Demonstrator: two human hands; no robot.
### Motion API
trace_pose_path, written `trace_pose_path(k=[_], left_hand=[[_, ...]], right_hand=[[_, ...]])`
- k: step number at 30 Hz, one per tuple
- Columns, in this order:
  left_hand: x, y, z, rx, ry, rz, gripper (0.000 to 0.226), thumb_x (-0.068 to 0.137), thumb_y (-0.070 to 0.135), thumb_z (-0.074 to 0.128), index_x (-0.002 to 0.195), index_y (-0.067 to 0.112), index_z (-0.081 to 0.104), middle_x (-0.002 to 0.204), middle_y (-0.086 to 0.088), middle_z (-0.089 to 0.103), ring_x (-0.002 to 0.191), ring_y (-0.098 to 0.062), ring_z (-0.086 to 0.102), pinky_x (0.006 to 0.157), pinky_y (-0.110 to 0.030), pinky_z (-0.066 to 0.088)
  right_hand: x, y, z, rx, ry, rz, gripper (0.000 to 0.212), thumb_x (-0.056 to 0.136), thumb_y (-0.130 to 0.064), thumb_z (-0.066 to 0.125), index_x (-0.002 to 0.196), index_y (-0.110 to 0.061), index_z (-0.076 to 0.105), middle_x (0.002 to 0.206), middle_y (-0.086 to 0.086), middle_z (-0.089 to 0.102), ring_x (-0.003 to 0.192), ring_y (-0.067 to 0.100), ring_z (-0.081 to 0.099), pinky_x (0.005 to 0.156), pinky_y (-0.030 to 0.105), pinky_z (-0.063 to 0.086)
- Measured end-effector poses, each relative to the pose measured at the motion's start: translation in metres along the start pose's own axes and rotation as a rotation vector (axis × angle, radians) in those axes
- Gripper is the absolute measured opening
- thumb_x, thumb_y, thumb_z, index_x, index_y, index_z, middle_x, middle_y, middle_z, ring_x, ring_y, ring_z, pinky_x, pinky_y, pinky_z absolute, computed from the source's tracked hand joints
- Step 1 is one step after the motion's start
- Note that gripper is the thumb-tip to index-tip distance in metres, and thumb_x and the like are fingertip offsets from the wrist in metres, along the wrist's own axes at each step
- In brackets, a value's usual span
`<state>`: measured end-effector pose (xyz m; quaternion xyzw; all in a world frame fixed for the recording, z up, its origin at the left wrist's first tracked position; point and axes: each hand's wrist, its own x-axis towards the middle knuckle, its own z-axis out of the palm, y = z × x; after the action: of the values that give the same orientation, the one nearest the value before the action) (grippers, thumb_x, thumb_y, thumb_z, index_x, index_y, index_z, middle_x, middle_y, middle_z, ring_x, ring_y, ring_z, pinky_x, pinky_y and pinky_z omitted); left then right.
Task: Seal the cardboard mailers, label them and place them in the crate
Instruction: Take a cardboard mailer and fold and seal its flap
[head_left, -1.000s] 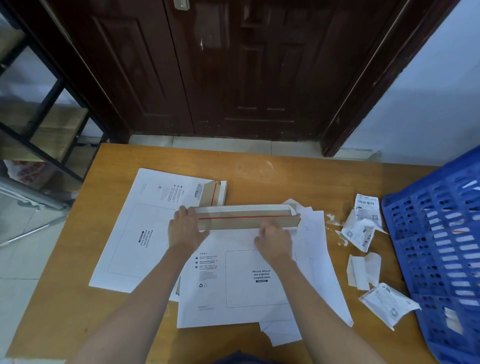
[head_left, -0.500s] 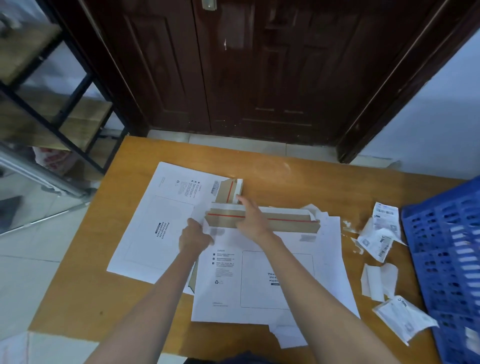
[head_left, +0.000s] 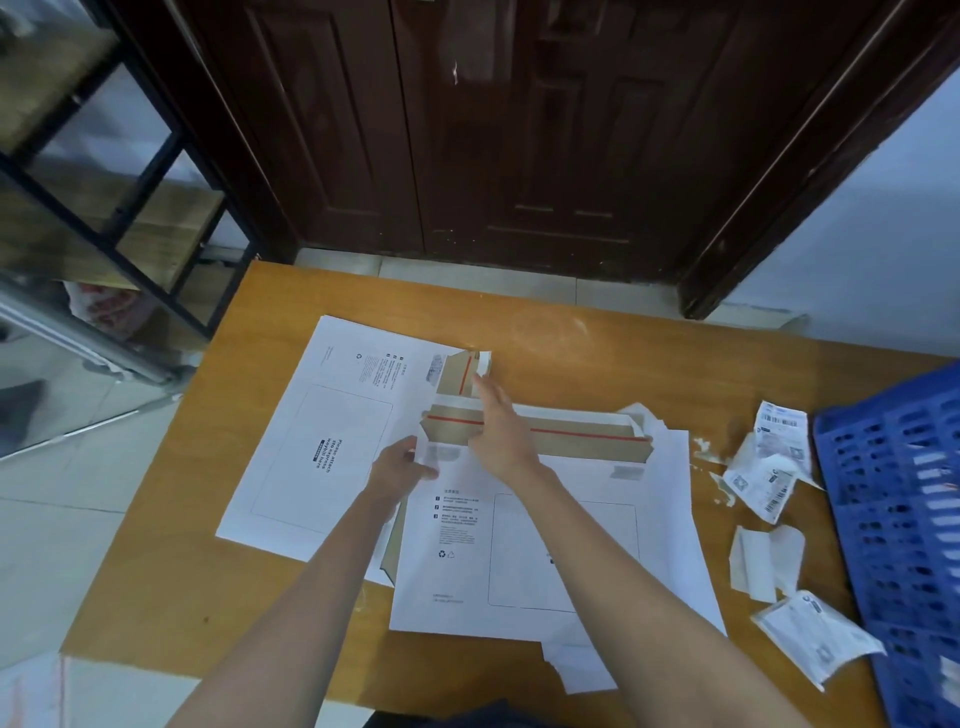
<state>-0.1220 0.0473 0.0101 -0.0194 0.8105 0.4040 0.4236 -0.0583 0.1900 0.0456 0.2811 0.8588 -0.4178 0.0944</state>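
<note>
Dim, soft indoor light; motion blur, wide-angle edge warp

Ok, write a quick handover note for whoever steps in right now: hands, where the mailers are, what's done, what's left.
Left hand pinches the near mailer's top left corner. Right hand, fingers straight, lies across its open brown flap, reaching toward the second mailer's flap.
Both mailers lie on the table, flaps open, neither labelled.
Loose labels lie beside the blue crate.
Left: seal, label, crate both.
</note>
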Motion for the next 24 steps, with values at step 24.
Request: trace_pose_path(k=[24], left_hand=[[0.002,-0.005,0.014,0.027,0.224,-0.072,0.029,0.077,0.035,0.075,0.064,0.014,0.058,0.062,-0.003,0.054,0.058,-0.019,0.047,0.055,-0.025,0.035]], right_hand=[[-0.049,0.026,0.05,-0.509,-0.183,-0.153,0.074,0.084,-0.007,0.05,0.151,-0.013,0.017,0.151,0.001,0.019,0.133,0.025,0.024,0.105,0.033,0.034]])
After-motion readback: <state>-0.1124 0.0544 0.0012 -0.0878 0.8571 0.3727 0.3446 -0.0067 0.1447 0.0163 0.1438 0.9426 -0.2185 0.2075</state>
